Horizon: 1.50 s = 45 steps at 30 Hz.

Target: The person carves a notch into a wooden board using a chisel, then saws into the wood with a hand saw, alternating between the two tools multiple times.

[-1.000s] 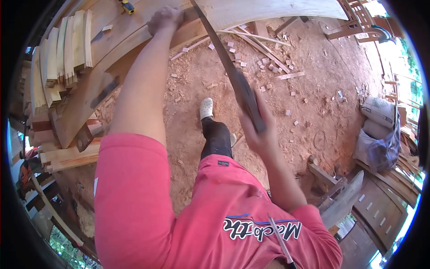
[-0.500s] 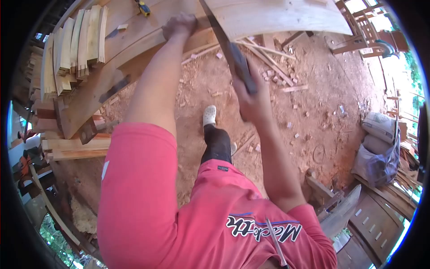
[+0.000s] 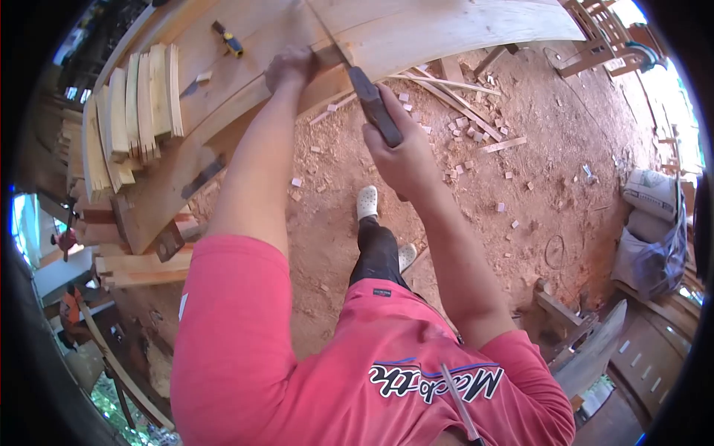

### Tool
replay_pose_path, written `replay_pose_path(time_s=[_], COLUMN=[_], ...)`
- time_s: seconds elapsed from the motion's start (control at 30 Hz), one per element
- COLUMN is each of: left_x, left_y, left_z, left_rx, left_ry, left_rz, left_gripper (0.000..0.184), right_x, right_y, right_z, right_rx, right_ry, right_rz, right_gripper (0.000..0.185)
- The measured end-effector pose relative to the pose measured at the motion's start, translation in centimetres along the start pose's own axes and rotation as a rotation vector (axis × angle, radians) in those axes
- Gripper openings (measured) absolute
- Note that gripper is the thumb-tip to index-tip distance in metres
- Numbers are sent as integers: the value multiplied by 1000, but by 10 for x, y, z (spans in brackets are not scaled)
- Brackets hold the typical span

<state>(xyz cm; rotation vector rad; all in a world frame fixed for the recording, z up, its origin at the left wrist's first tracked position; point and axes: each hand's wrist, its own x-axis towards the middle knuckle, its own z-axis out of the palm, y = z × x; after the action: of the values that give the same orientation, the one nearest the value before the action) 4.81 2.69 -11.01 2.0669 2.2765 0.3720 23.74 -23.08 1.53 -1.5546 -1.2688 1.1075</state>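
Nearest, a shirt [image 3: 349, 342] is filling the space this side of the bench [image 3: 253, 70], and a slim rod [image 3: 461, 405] is lying across its lettering, the lower end running out of view. Beyond it, the right hand [image 3: 405, 154] is wrapping round the handle of the saw [image 3: 362, 82], its fingers partly hidden. The saw is reaching over the bench's near edge, showing a thick, dark handle and a narrow blade seen nearly edge-on; the blade's far end is leaving the view, and its teeth are too fine to make out. Offcuts [image 3: 477, 137] are lying on the ground before the bench. Apart from the right, the left hand [image 3: 290, 69] is resting at the bench's near edge, touching a block [image 3: 329, 56] beside the blade; it is blurring, so I cannot tell whether its fingers are closing on the block. Strips [image 3: 138, 108] are lying stacked on the bench's left part, the undermost partly covered, with a yellow-and-blue tool [image 3: 231, 43] lying farther along. Beyond the bench's right end, a slatted frame [image 3: 580, 67] is fading into glare.
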Motion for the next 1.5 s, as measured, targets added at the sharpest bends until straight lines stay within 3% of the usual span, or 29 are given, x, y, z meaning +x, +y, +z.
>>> replay_pose_path(time_s=[0.03, 0.1, 0.13, 0.2, 0.33, 0.4, 0.53, 0.6, 0.7, 0.77, 0.8, 0.9, 1.0, 1.07, 1.1, 1.2, 1.3, 1.37, 1.4, 1.47, 1.5], left_x=[3, 9, 7, -22, -19, -19, -16, -10, -15, -14, -13, -4, -6, -9, -11, -11, -12, -2, 0, -4, -10], left_y=[-5, -8, 9, 29, 27, 25, 14, 7, 17, 20, 18, 11, 12, 14, 15, 14, 10, 8, 1, 9, 14], left_z=[1, 5, -15, -56, -54, -53, -47, -38, -50, -51, -49, -41, -43, -48, -50, -47, -42, -34, -33, -38, -42], left_rx=[-1, -80, -81, -18, 40, 10, -3, 10, 16, 15, 15, 72, 68, 72, 72, 31, 77, 59, 66, 73, 76], left_ry=[1, -113, -101, -156, -176, -141, -163, -89, -162, -148, -134, -145, -131, -134, -139, -104, -100, -102, -112, -113, -115], left_rz=[19, -28, -1, -218, -175, -197, -154, -71, -166, -170, -193, -202, -192, -168, -152, -150, -135, -129, -129, -166, -187], left_gripper=[56, 60, 60, 57, 57, 57, 57, 58, 59, 60, 61, 60, 59, 58, 58, 59, 58, 58, 58, 58, 58], right_x=[-4, -29, -55, -143, -232, -214, -22, 31, -1, -73, -119, -226, -221, -145, -96, -16, -46, -116, -151, -219, -231], right_y=[9, 33, 31, 24, 5, 9, 34, 7, 19, 36, 38, 22, 20, 38, 45, 12, 30, 36, 44, 31, 28], right_z=[-2, -3, -11, -39, -86, -77, -9, 7, 12, -7, -27, -78, -83, -51, -27, 2, 1, -17, -27, -58, -65], right_rx=[5, -44, -16, 8, -61, -43, 62, -13, 42, 84, 55, -16, -36, -56, 3, 10, 118, 33, 57, -30, -36], right_ry=[18, 106, 116, 38, 16, 23, 67, 34, 100, 153, 37, -46, 9, -80, 6, 41, 98, 67, 94, -19, -40], right_rz=[0, -239, -203, -24, 20, -26, -220, -145, -168, -223, -57, 33, -91, 44, -117, -77, -130, -70, -163, 13, 2], right_gripper=[59, 60, 61, 63, 65, 66, 59, 59, 60, 62, 66, 69, 68, 67, 63, 64, 68, 69, 72, 68, 68])
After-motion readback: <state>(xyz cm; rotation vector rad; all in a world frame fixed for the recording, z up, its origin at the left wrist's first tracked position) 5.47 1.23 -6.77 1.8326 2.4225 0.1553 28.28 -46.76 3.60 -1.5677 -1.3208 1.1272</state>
